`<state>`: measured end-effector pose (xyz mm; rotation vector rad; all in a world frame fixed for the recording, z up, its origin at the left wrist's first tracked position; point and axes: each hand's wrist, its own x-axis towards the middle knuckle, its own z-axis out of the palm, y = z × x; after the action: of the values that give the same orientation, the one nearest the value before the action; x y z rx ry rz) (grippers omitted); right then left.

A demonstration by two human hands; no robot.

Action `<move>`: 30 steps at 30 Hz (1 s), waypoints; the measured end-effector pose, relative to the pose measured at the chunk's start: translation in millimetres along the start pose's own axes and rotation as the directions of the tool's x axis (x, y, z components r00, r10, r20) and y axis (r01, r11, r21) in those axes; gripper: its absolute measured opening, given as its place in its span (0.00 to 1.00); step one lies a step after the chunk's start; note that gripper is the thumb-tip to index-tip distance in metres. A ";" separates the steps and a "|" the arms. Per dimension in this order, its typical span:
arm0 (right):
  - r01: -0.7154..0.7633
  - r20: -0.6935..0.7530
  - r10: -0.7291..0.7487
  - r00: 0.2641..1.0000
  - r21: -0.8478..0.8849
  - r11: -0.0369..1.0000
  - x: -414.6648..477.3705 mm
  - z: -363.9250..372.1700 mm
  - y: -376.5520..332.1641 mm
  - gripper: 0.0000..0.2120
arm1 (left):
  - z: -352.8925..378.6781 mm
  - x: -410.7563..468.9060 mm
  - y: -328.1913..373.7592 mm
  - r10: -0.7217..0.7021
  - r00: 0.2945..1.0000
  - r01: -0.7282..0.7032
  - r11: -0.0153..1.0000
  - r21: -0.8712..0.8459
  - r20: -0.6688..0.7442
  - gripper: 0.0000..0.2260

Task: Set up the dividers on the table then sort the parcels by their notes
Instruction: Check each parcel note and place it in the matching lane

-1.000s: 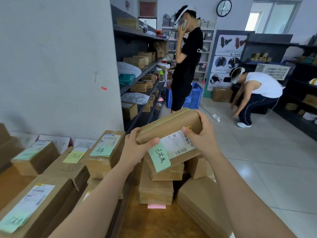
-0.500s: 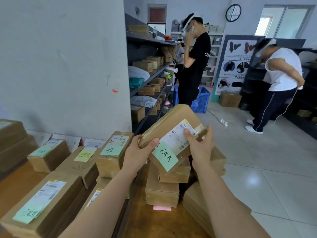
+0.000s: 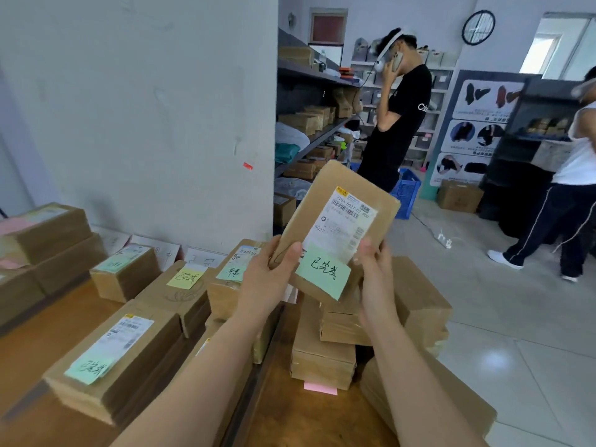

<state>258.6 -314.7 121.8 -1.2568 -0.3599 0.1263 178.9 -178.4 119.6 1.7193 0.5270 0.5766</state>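
Note:
I hold a flat brown parcel (image 3: 325, 201) tilted up toward me above a pile of parcels. It bears a white shipping label and a green handwritten note (image 3: 322, 275). My left hand (image 3: 267, 279) grips its lower left edge, thumb on the front. My right hand (image 3: 374, 269) grips its lower right edge. On the wooden table (image 3: 48, 337) to the left lie more parcels with notes: one with a green note (image 3: 125, 272), one with a yellow note (image 3: 185, 279), one with a green note (image 3: 233, 272), and a near one (image 3: 109, 359). White paper dividers (image 3: 161, 251) lean against the wall.
A pile of unsorted brown parcels (image 3: 325, 350) sits below my hands, with a pink note (image 3: 320, 388) sticking out. Stacked boxes (image 3: 45, 233) stand at far left. Shelving with boxes (image 3: 309, 124) lines the wall. Two people, one in black (image 3: 396, 124), one in white (image 3: 577, 175), stand on the tiled floor.
I have tipped the parcel upright so its label and green note face me. My view has shifted left. The person in white has stood up and moved right.

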 end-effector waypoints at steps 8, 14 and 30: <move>0.086 0.169 -0.047 0.984 -0.236 0.968 -33.5 54.6 8.5 0.42 | -62.5 -17.8 4.2 -0.041 0.990 0.039 0.999 -0.020 -0.135 0.34; 0.073 0.206 -0.029 0.978 -0.212 0.974 -58.3 110.7 24.1 0.30 | -125.9 -40.3 -11.0 -0.058 0.969 0.052 0.998 -0.030 -0.239 0.28; -0.055 0.227 0.094 0.969 -0.173 0.983 -178.0 294.0 77.6 0.25 | -343.1 -87.9 -75.6 -0.166 0.963 0.170 0.985 0.001 -0.213 0.17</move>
<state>1.7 -75.7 90.4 -1.4245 -0.5358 0.3167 -108.7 41.1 102.2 1.6213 0.8242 0.6378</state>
